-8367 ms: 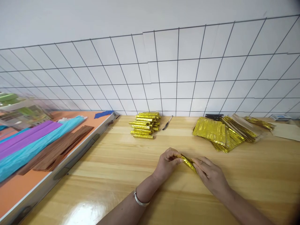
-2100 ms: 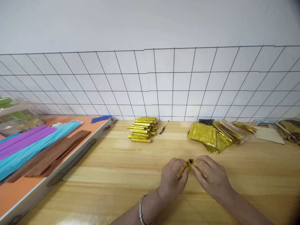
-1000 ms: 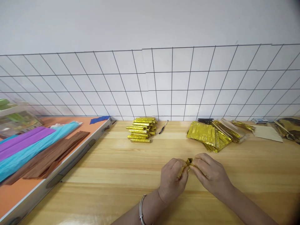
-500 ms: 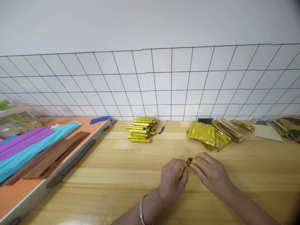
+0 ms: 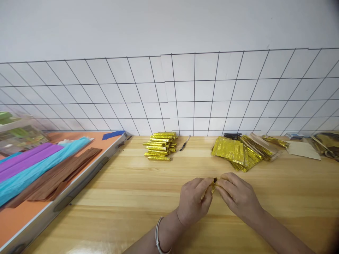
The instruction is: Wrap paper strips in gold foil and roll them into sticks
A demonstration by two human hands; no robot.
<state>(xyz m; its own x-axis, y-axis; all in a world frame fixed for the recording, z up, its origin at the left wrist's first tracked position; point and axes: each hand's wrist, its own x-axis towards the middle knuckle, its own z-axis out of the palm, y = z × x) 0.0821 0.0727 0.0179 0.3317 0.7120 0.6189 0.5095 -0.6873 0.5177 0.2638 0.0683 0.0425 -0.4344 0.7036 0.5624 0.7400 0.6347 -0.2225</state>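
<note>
Far left there's a clear plastic box with something green in it, cut off by the edge of the view. It's up on an orange surface with a white rim, along with some crinkly strips that look like crepe paper: a purple strip, then a turquoise strip, then a few brown strips overlapping each other. A small blue scrap lies up in the far corner.

Next is the wooden table. Near the wall sits a stack of gold foil rolls, all lying sideways, with a pen just to the right of it.

Down front, the left hand (silver bangle on that wrist) has a narrow pinch on a gold foil piece. That piece is right between the two sets of fingertips, with a dark opening at its top; can't tell if it's touching the table. The right hand pinches the other side, thumb and fingers close together too.

Further back, there's a fanned pile of flat gold foil sheets, some black thing behind it, a wrapped foil bundle alongside, then a beige sheet.
</note>
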